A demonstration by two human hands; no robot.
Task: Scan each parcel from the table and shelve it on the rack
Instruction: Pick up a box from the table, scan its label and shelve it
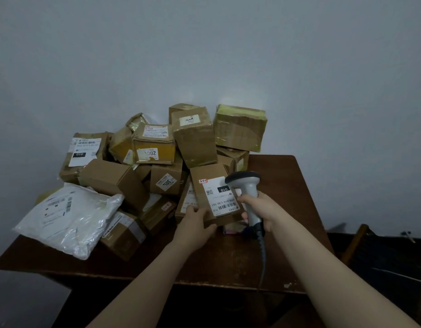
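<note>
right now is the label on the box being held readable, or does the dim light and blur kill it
Head view: dim, flat light. The label on the held box is upside down but large print such as 010 reads; its fine print is blurred. The white bag shows mild glare.

A dark brown wooden table (271, 261) stands against a plain grey-white wall (204, 55) in dim, even light; a wooden chair (357, 242) sits beside it at right

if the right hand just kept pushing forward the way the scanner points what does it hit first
Most likely the labelled box that the left hand holds: the scanner in the right hand already sits at its right edge. Depth is hard to judge; it could slip past toward the pile.
</note>
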